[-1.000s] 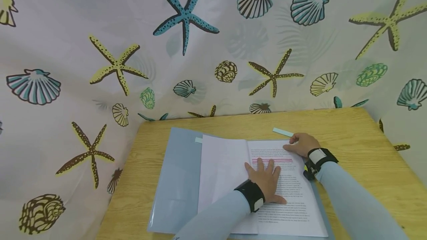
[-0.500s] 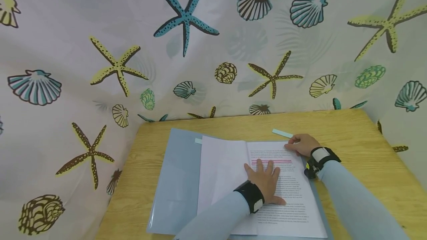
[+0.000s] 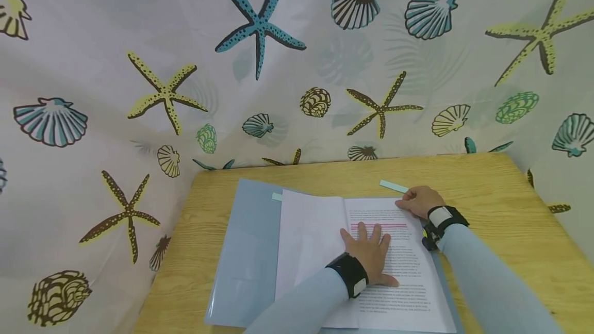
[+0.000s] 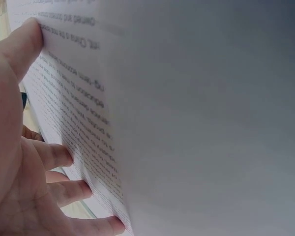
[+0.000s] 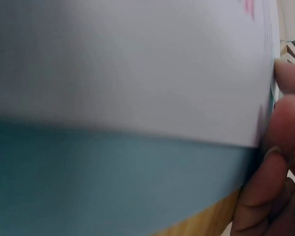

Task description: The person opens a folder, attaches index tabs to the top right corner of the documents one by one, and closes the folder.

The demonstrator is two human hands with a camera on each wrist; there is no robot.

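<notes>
A blue-grey folder (image 3: 252,251) lies open on the table with white pages inside. My left hand (image 3: 366,256) lies flat with spread fingers on the printed right-hand page (image 3: 408,272), below a pink highlighted line. In the left wrist view, its fingertips (image 4: 83,189) touch the text. My right hand (image 3: 422,201) pinches the pages' top right corner; in the right wrist view, curled fingers (image 5: 285,123) meet the paper edge over the folder cover (image 5: 113,182). A pale green strip (image 3: 392,186) reaches to the right fingertips, its near end hidden by them.
The wooden table (image 3: 492,184) extends around the folder. Another pale strip (image 3: 276,197) sticks out at the left page's top edge. A curtain (image 3: 297,66) printed with shells and starfish hangs behind and at both sides.
Both hands keep nearly the same places on the pages. The right hand shifts only slightly at the corner, and the head view tilts a little.
</notes>
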